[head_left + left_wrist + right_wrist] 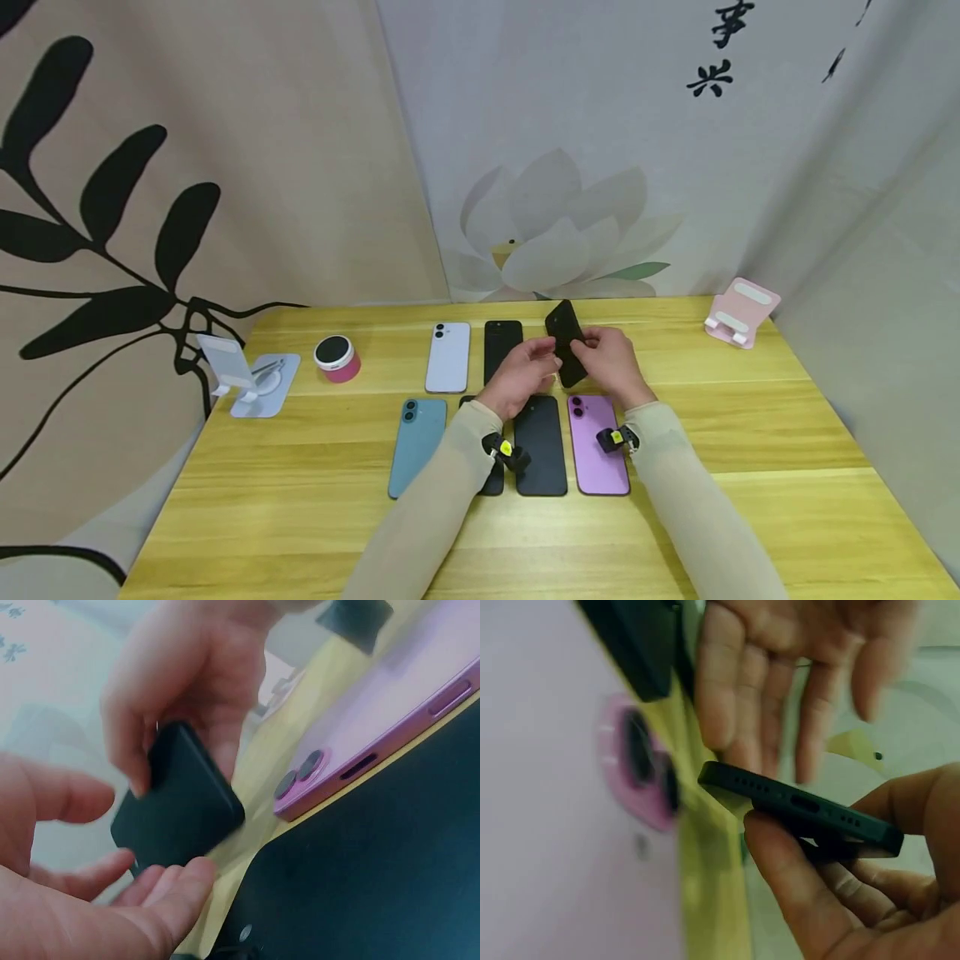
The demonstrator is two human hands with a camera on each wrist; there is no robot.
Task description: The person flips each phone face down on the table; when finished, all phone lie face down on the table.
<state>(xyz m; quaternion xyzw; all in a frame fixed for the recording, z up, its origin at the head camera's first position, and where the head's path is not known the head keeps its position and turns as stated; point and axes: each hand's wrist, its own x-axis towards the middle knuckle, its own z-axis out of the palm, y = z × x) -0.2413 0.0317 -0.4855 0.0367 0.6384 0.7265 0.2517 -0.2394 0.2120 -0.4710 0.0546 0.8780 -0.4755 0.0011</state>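
My right hand [613, 365] holds a black smartphone [562, 327] tilted up off the table, thumb on one face and fingers on the other. The right wrist view shows the phone's bottom edge [802, 802] with its charging port. Beside it is my left hand [519, 377], fingers [176, 896] extended and spread near the phone's lower edge; whether they touch it I cannot tell. Below the hands lie a purple phone [597, 458] and a large dark phone [542, 450]. Another dark phone [493, 482] is partly covered by the left forearm. A black phone [502, 343] lies left of the held one.
A white phone [448, 358] and a teal phone [417, 446] lie to the left. Farther left stand a pink-and-white round container [341, 368] with a dark top and a white phone stand [228, 367]. A pink stand [738, 312] is at the back right, near the curtain [600, 100].
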